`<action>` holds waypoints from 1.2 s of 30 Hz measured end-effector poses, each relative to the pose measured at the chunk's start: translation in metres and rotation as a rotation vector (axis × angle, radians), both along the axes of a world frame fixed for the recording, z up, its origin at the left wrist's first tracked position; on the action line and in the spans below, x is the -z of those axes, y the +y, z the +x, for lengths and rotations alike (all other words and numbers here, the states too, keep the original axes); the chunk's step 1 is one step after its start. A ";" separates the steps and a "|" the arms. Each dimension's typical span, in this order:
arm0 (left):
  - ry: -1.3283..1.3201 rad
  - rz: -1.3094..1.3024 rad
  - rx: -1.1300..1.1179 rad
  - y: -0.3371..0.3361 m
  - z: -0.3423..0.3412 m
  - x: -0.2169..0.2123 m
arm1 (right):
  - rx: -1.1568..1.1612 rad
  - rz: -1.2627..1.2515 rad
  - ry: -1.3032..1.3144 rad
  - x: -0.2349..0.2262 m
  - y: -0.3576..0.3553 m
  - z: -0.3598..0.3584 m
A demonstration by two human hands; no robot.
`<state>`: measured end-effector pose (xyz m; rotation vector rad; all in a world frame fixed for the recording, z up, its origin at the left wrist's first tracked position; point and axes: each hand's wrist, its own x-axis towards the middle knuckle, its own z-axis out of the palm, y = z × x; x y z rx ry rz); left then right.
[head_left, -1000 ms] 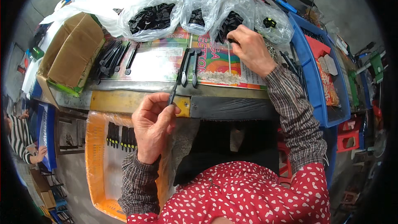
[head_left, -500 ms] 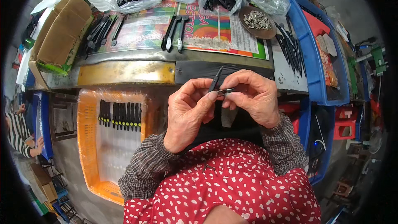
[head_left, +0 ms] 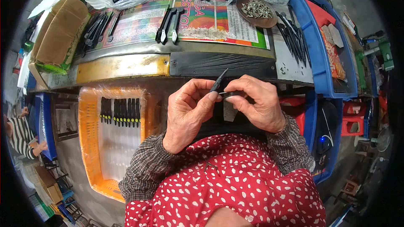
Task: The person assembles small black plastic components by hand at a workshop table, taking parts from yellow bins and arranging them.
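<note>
Both hands are drawn in close to the chest, just below the edge of the workbench [head_left: 126, 65]. The left hand [head_left: 189, 111] is curled, thumb and fingers pressed together on a slim black pointed piece [head_left: 219, 82] that sticks up and to the right. The right hand [head_left: 256, 105] meets it from the other side, fingertips pinching a small dark part [head_left: 227, 94] right against the left thumb. The pointed piece is narrow, matte black, tapering to a tip; its lower end is hidden inside the left fingers. The small part is mostly covered, so its shape is hard to make out. On the left, an orange crate [head_left: 88, 143] holds a row of black pieces [head_left: 120, 111] on clear plastic.
</note>
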<state>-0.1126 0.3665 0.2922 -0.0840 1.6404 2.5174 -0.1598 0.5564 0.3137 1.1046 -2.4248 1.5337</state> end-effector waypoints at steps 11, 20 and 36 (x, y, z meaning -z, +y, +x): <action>0.178 -0.441 -0.072 -0.004 0.015 -0.001 | 0.085 -0.078 -0.009 -0.007 0.005 0.003; 0.577 -0.819 -0.152 -0.009 0.012 0.005 | 0.031 -0.075 -0.155 -0.001 0.006 0.004; 0.681 -0.939 -0.149 -0.011 0.013 0.009 | -0.029 -0.084 -0.416 0.008 0.004 0.009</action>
